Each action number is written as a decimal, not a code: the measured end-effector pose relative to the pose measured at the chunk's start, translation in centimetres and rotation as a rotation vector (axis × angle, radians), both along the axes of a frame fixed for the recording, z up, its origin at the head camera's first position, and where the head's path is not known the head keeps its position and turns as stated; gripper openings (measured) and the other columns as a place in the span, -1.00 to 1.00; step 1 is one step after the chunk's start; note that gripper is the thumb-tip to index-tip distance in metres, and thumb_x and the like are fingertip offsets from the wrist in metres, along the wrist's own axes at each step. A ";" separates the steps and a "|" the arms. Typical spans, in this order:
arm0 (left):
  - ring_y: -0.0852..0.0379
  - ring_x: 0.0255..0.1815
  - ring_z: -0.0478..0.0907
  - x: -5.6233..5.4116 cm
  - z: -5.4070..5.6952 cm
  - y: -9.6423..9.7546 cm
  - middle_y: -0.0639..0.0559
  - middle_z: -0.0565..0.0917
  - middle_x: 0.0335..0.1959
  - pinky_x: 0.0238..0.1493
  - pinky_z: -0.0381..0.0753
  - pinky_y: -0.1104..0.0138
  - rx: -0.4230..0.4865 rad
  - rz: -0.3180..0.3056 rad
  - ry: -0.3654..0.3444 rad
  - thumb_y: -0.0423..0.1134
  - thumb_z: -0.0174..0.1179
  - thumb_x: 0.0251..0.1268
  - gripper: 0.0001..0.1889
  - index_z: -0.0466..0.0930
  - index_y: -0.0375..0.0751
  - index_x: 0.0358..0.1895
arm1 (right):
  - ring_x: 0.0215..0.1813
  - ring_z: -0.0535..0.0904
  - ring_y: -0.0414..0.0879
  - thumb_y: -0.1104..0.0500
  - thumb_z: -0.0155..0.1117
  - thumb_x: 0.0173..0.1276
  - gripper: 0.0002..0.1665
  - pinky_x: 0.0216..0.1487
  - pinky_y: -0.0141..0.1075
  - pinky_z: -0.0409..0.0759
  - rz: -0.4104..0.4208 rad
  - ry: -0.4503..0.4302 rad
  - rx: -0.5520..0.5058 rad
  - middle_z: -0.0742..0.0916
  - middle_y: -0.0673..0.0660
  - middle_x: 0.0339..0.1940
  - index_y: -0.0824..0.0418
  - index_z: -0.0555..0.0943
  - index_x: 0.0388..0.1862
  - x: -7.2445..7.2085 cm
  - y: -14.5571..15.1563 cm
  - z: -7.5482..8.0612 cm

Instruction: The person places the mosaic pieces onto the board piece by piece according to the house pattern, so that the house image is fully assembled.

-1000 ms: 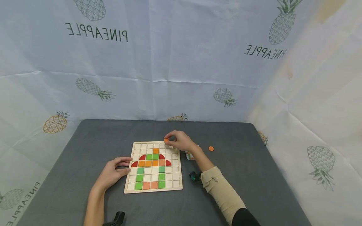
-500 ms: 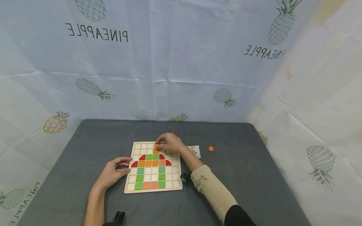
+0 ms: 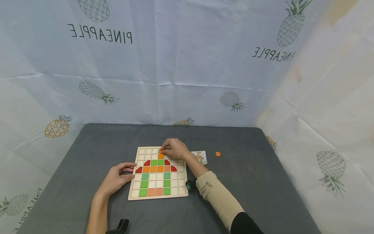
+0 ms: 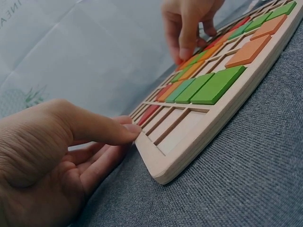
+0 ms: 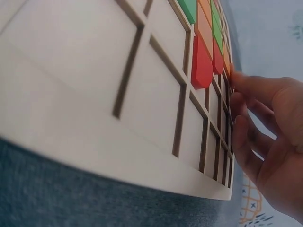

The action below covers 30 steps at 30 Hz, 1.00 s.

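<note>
A wooden grid board [image 3: 178,182] lies on the table, with green, orange, salmon and red tiles in some of its squares. At its far side my right hand [image 3: 176,149] pinches an orange round tile [image 3: 160,151] between thumb and fingertips, just beyond an orange square tile [image 3: 161,156]. The fingers cover part of the round tile. My left hand [image 3: 115,178] rests its thumb and fingertips against the board's left edge. In the left wrist view, the thumb [image 4: 124,134] touches the rim near the corner. Red rounded tiles [image 5: 202,66] show close in the right wrist view.
A pattern card [image 3: 200,157] lies right of the board, partly behind my right forearm. Another orange round tile [image 3: 218,154] lies further right on the grey table [image 3: 248,182]. A pineapple-print cloth [image 3: 187,65] hangs behind the table.
My right hand has moved left over the board's far side with the orange round tile, then lowered slightly. More of the pattern card shows. The left hand has stayed still.
</note>
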<state>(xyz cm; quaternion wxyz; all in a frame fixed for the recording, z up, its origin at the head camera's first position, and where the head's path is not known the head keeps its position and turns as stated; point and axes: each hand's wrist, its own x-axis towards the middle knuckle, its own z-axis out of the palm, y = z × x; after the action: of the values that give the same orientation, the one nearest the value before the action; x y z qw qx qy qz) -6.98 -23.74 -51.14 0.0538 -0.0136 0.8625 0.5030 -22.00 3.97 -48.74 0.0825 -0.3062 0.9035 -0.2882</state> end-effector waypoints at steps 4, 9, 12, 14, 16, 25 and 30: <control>-0.02 0.16 0.70 0.0 0.0 0.0 -0.31 0.69 0.27 -0.01 0.73 0.50 0.006 0.001 -0.001 -0.43 0.41 0.37 -0.45 0.58 -0.38 0.42 | 0.24 0.75 -0.05 0.03 0.43 0.58 -0.85 0.14 -0.17 0.75 -0.019 0.009 0.020 0.82 -0.02 0.17 -0.06 0.89 -0.03 -0.1 0.1 -0.2; -0.01 0.15 0.69 0.0 -0.1 0.0 -0.30 0.70 0.26 -0.01 0.72 0.50 -0.003 0.002 0.005 -0.42 0.41 0.38 -0.46 0.59 -0.37 0.42 | 0.26 0.76 -0.03 0.03 0.43 0.58 -0.85 0.12 -0.15 0.76 -0.042 0.002 0.025 0.82 0.00 0.19 -0.07 0.89 -0.03 -0.1 0.1 -0.1; -0.02 0.15 0.69 0.0 -0.1 0.0 -0.30 0.70 0.26 -0.01 0.72 0.50 -0.006 0.000 0.007 -0.42 0.41 0.38 -0.46 0.59 -0.37 0.41 | 0.24 0.77 -0.02 0.04 0.42 0.58 -0.85 0.05 -0.16 0.75 -0.052 0.005 0.025 0.82 0.01 0.20 -0.07 0.89 -0.04 0.0 0.0 0.0; -0.02 0.15 0.69 0.0 -0.1 0.0 -0.30 0.69 0.26 -0.01 0.72 0.50 -0.007 0.000 0.006 -0.43 0.41 0.38 -0.46 0.59 -0.37 0.41 | 0.22 0.78 -0.03 0.05 0.42 0.58 -0.85 0.02 -0.18 0.75 -0.058 0.010 0.029 0.83 0.01 0.19 -0.07 0.89 -0.05 0.1 0.0 0.0; -0.01 0.15 0.69 0.0 -0.1 0.0 -0.30 0.69 0.26 -0.01 0.72 0.50 -0.008 0.000 0.006 -0.43 0.41 0.37 -0.46 0.59 -0.37 0.41 | 0.22 0.78 -0.04 0.04 0.42 0.59 -0.85 0.05 -0.15 0.76 -0.062 0.010 0.034 0.83 0.01 0.18 -0.07 0.89 -0.04 0.1 -0.1 0.1; 0.04 0.13 0.69 0.1 0.0 0.1 -0.30 0.69 0.26 -0.01 0.72 0.50 -0.002 0.003 0.006 -0.43 0.42 0.37 -0.45 0.59 -0.37 0.41 | 0.22 0.77 -0.08 -0.01 0.40 0.59 -0.84 0.09 -0.15 0.75 -0.050 0.013 0.046 0.85 -0.05 0.10 -0.12 0.88 -0.03 0.1 -0.5 0.0; 0.04 0.11 0.70 0.1 -0.1 0.1 -0.33 0.70 0.25 -0.04 0.72 0.49 -0.001 0.001 0.017 -0.42 0.43 0.36 -0.45 0.59 -0.39 0.41 | 0.23 0.77 -0.06 0.01 0.38 0.61 -0.83 0.08 -0.15 0.75 -0.047 0.017 0.041 0.85 -0.04 0.12 -0.10 0.88 -0.03 0.3 -0.3 0.2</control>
<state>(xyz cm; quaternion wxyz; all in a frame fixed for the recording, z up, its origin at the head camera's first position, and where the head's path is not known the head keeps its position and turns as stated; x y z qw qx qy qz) -6.91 -23.68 -51.20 0.0465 -0.0098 0.8633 0.5024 -21.74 3.63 -48.55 0.0743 -0.2858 0.9167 -0.2691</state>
